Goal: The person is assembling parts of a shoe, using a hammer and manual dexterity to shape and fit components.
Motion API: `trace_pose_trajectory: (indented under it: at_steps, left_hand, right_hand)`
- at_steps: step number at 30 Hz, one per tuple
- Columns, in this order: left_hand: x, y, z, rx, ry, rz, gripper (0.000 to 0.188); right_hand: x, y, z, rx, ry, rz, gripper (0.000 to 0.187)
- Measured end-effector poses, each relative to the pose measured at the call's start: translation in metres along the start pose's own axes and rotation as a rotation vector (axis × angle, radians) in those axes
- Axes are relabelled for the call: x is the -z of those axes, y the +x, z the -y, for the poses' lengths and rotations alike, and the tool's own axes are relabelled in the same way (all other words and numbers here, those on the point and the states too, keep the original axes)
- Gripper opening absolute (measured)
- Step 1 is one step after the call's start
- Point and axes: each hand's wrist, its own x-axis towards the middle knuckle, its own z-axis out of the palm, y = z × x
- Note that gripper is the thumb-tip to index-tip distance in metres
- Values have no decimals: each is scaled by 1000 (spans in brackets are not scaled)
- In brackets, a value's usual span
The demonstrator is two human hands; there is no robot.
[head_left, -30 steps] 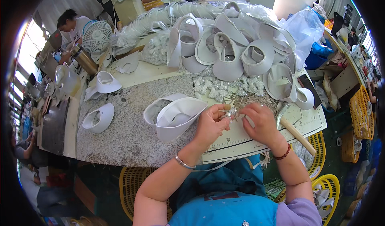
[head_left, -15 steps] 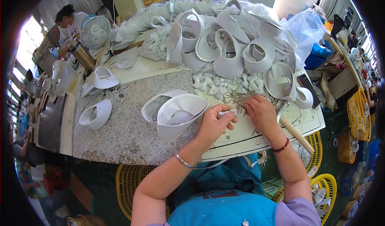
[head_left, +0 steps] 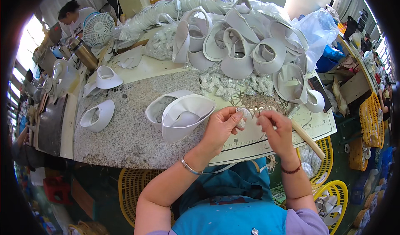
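Observation:
My left hand (head_left: 223, 125) pinches a small white glittery bow-like ornament (head_left: 242, 117) between thumb and fingers. Just right of it, my right hand (head_left: 275, 128) is raised with thumb and fingertips together; whatever they hold is too small to make out. Behind both hands lies a heap of thin brownish nail-like pins (head_left: 260, 103). Similar glittery ornaments (head_left: 223, 86) are piled beyond the pins. A hammer (head_left: 307, 139) with a wooden handle rests by my right wrist. Left of my left hand, white shoe uppers (head_left: 187, 117) sit nested together on the speckled board.
A large heap of white shoe uppers (head_left: 237, 60) covers the table's back, beside clear plastic bags (head_left: 318, 28). Two more pieces lie left, one a lone upper (head_left: 97, 115). A fan (head_left: 98, 28) and a steel flask (head_left: 83, 53) stand far left. Yellow baskets (head_left: 339, 193) flank my legs.
My right hand has drawn back from the pin heap toward me, its fingertips now pinched. My left hand has turned the ornament more upright, so more of it shows.

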Motion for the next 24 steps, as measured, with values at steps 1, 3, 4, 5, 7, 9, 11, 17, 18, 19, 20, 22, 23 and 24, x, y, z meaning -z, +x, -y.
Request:
trace_pose_trajectory:
  at_steps: [1,3,4,5,7,9,11,17,18,19,20,22,23,24]
  left_hand:
    - [-1,-2,0,1,-3,-4,21]
    - [-5,-6,-2,10,-98,-12,22]
    - [-7,-7,-2,13,-101,-11,22]
    - [-8,-9,-2,-16,-126,-12,23]
    - [-12,-14,-3,-43,-154,-12,23]
    - [-14,-20,-5,-67,-129,-72,24]
    - [-9,-20,-1,-74,-82,-48,24]
    - [-6,-24,-2,35,-172,-47,20]
    - [-6,-25,-1,49,-239,-48,17]
    - [-6,-25,0,49,-241,-49,17]
    - [-4,-25,2,58,-240,-59,15]
    - [-4,-26,2,65,-240,-70,13]
    - [-5,-26,0,72,-265,-73,14]
    - [-5,-26,0,80,-290,-77,15]
  right_hand:
    - [-4,-6,6,-76,149,35,11]
    - [-12,-15,12,-123,197,88,10]
    - [-15,-17,13,-166,249,141,10]
    - [-18,-18,12,-194,220,131,10]
    - [-19,-19,7,-198,185,110,11]
    - [-20,-18,8,-199,153,99,12]
    - [-20,-15,16,-33,-15,74,10]
    - [-14,-13,22,15,-119,134,5]
    - [-13,-13,22,14,-119,136,5]
    - [-13,-12,23,33,-118,145,5]
    - [-13,-11,23,52,-116,154,6]
    - [-11,-10,23,58,-115,173,6]
    - [-11,-10,23,63,-112,190,6]
    - [-10,-9,23,64,-111,193,6]
